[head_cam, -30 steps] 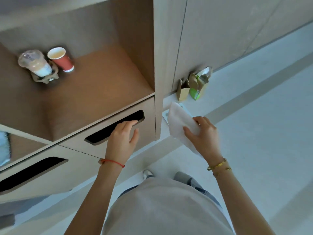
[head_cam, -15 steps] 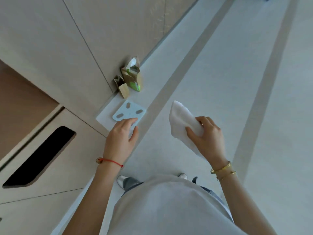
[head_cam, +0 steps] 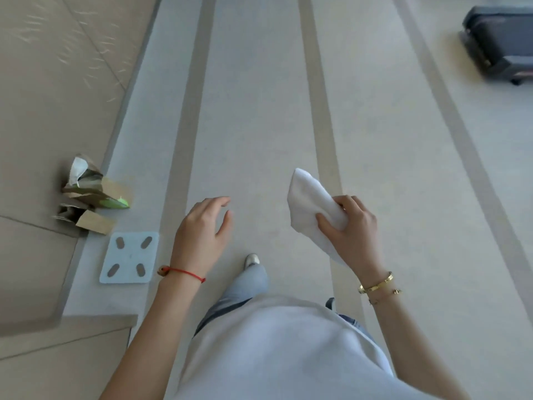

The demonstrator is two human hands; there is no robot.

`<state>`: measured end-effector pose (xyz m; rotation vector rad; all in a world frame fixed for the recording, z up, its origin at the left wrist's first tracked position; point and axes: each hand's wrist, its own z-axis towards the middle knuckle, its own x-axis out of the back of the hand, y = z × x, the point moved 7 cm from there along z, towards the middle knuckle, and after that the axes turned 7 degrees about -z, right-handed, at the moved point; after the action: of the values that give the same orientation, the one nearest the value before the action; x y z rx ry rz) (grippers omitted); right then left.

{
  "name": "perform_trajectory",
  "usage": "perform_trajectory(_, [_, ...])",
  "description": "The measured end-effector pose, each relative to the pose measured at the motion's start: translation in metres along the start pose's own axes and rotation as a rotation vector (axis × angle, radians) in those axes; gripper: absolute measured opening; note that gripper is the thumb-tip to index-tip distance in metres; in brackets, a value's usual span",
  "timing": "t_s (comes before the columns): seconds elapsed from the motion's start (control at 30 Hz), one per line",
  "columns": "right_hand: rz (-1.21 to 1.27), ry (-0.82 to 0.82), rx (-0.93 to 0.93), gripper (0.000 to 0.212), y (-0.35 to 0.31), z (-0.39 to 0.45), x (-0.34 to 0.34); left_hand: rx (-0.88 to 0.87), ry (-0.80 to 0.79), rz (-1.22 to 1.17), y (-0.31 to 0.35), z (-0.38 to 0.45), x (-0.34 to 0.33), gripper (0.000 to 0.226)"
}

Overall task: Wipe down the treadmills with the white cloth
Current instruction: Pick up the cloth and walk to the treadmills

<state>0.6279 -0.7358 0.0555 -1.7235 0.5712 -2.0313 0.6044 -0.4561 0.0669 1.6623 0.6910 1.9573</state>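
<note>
My right hand (head_cam: pixel 350 232) grips a folded white cloth (head_cam: pixel 308 200), which sticks up and to the left out of my fist. My left hand (head_cam: pixel 203 232) hangs in the air over the floor with its fingers loosely curled and nothing in it. The dark end of a treadmill (head_cam: pixel 499 41) shows at the top right corner, far from both hands and blurred.
A beige cabinet wall (head_cam: pixel 57 82) runs along the left. At its foot stand two brown paper bags (head_cam: pixel 89 194) and a pale blue bathroom scale (head_cam: pixel 131 256). Grey floor (head_cam: pixel 259 111) with darker stripes stretches ahead. One foot (head_cam: pixel 251 260) is stepping forward.
The view has swung right, away from the cabinet drawers toward the open floor and treadmill. My left hand came off the drawer slot and now hangs free. The cloth stays in my right hand.
</note>
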Motion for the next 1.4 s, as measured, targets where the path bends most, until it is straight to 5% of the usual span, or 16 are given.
perform_trajectory(0.63, [-0.105,0.393,-0.501,0.023,0.182,0.213,0.101,-0.506,-0.361,-0.065,0.193,0.352,-0.213,0.023])
perform_trajectory(1.1, [-0.095,0.497,-0.696,0.025,0.328,0.358,0.151,-0.625,-0.536,-0.100,0.320,0.521,-0.378,0.025])
perform_trajectory(1.4, [-0.139,0.489,-0.697,0.026,0.471,0.496,0.245,-0.648,-0.525,-0.134,0.460,0.641,-0.501,0.025])
